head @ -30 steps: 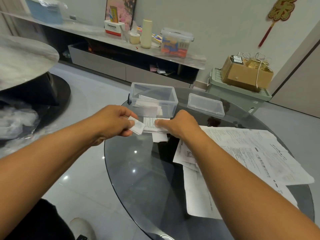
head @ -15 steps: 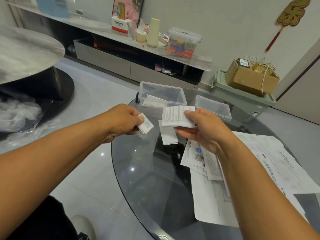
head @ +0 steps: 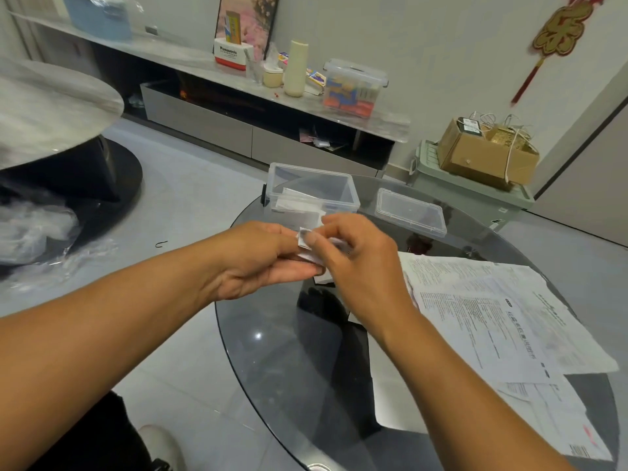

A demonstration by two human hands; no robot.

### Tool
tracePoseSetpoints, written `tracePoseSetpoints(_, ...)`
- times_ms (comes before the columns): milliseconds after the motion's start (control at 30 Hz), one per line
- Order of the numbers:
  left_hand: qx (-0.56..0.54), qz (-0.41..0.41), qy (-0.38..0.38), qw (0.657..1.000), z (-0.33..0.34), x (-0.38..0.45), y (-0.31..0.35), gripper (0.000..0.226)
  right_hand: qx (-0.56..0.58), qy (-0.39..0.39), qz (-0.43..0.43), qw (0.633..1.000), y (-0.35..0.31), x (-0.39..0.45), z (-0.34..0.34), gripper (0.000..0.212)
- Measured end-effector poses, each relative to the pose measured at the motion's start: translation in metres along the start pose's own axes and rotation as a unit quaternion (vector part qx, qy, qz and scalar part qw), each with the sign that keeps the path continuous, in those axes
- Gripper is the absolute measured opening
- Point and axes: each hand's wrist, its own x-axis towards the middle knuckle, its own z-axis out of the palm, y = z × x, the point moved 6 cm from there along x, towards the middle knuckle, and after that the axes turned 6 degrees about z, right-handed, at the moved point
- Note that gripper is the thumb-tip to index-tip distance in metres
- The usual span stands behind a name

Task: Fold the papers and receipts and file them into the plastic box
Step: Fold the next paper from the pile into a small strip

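Both hands, left hand [head: 258,256] and right hand [head: 353,253], pinched a small receipt [head: 307,237] above the desk [head: 289,351], just before the plastic box [head: 312,188]; aligning edges before creasing would have folded it flat

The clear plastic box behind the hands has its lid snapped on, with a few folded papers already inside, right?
Not quite. The head view shows the clear plastic box open, with its lid lying on the glass table beside it, to the right. The rest holds: folded papers are already inside, and the box stands just behind both hands.
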Motion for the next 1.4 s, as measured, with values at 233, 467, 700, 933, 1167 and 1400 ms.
tracePoseSetpoints(233,0.027,0.009,-0.001,1.000,-0.008,0.000,0.001,0.016,0.143,-0.007,0.138,0.980,0.017,-0.006,-0.003,0.023)
tracePoseSetpoints(467,0.117,0.017,-0.005,0.993,-0.006,0.001,0.002,0.023,0.160,0.008,0.183,0.970,0.022,-0.002,-0.009,0.047)
tracePoseSetpoints(700,0.065,0.009,-0.053,0.996,0.001,-0.001,-0.002,0.023,0.026,0.051,0.119,0.991,0.010,-0.003,-0.011,0.023)
tracePoseSetpoints(933,-0.043,0.000,-0.043,0.998,0.005,-0.002,-0.003,0.025,-0.100,0.093,-0.136,0.981,-0.002,-0.021,0.013,0.026)
tracePoseSetpoints(1167,-0.076,-0.034,-0.010,0.996,-0.010,-0.003,0.005,0.029,-0.022,-0.120,-0.054,0.991,0.003,-0.016,0.017,0.039)
tracePoseSetpoints(1400,0.215,0.047,0.120,0.968,-0.054,0.015,0.014,0.020,-0.067,-0.136,0.214,0.965,0.044,0.023,0.009,0.043)
